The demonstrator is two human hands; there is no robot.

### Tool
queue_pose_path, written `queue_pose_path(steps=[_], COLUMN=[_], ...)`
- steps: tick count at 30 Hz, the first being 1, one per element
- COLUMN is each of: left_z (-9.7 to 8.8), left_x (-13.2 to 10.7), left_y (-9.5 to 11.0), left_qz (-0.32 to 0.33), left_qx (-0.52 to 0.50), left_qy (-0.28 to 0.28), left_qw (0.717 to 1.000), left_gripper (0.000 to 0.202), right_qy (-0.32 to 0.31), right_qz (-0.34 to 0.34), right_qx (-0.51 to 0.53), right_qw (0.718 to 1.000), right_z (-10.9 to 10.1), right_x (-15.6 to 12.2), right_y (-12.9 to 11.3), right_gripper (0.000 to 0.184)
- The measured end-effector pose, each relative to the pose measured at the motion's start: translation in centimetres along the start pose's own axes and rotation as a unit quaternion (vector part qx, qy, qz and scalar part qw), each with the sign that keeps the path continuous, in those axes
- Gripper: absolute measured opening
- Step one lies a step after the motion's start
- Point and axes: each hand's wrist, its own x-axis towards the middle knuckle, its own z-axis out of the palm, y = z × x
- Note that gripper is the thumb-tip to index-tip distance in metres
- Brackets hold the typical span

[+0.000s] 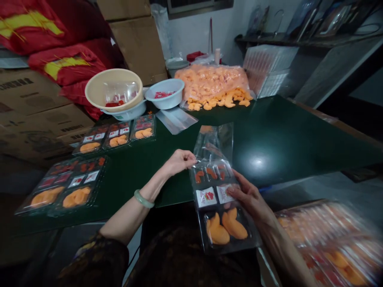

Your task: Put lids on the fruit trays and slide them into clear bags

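My right hand grips the right side of a clear plastic tray, tilted up over the table's near edge. Inside lie two orange curved pieces, two small white packets with red print, and small red pieces at the top. A clear plastic bag extends from the tray's far end. At the tray's upper left corner, my left hand pinches the bag's edge between thumb and fingers. A pale green bangle circles my left wrist.
Several filled trays lie on the green table at left. Behind them stand a cream basin and a blue basin. A big bag of orange pieces sits at the back. Stacked packed trays are at lower right.
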Motion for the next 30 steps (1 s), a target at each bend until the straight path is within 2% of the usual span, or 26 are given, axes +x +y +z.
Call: queue_pose_path(steps=[1,3,5,8,12,14,17,20,22,24,27,29,30], left_z=[0.1,0.4,0.8,1.8,3.3,3.8,4.3,4.2,4.0,3.7,3.5,3.5,3.5], left_x=[0.1,-0.1,-0.6,-2.1,-4.5,-5.6,-7.4,-9.3,-10.7,-11.8,-12.9,-12.6,-12.0], left_y=[-0.1,-0.1,0.1,0.5,0.6,0.6,0.6,0.6,0.3,0.0,-0.6,-0.9,-0.9], left_qz=[-0.003,0.013,0.048,0.081,0.087,0.087,0.091,0.082,0.067,0.052,0.039,0.014,-0.003], left_qx=[-0.025,-0.006,0.07,0.197,0.235,0.222,0.217,0.215,0.208,0.188,0.125,0.082,0.066], left_qy=[-0.012,-0.013,0.022,0.104,0.164,0.168,0.145,0.107,0.092,0.09,0.098,0.108,0.114], left_qw=[1.0,1.0,0.996,0.972,0.954,0.956,0.961,0.967,0.972,0.977,0.987,0.991,0.991], left_gripper=[0.019,0.018,0.017,0.019,0.022,0.023,0.022,0.023,0.025,0.026,0.023,0.022,0.022], right_qy=[0.004,0.016,0.032,0.053,0.096,0.127,0.187,0.233,0.211,0.135,-0.005,-0.062,-0.071], right_qz=[-0.005,-0.014,-0.023,-0.024,-0.025,-0.03,-0.026,-0.012,0.0,0.019,0.041,0.028,0.015], right_qx=[0.01,0.027,0.047,0.08,0.101,0.095,0.069,0.028,-0.009,-0.046,-0.1,-0.151,-0.189], right_qw=[1.0,0.999,0.998,0.995,0.99,0.987,0.98,0.972,0.978,0.99,0.994,0.986,0.979], right_z=[0.0,0.1,0.2,0.4,1.0,1.5,2.4,2.8,2.4,1.5,0.2,-0.3,-0.5], right_x=[-0.1,-0.2,-0.4,-0.7,-1.1,-1.1,-1.3,-2.0,-2.9,-4.0,-5.1,-4.9,-4.6], right_y=[0.1,0.4,0.8,1.3,2.0,2.2,2.5,2.8,3.0,3.0,2.4,1.8,1.4], right_gripper=[0.077,0.075,0.073,0.07,0.07,0.071,0.072,0.061,0.05,0.05,0.068,0.08,0.084])
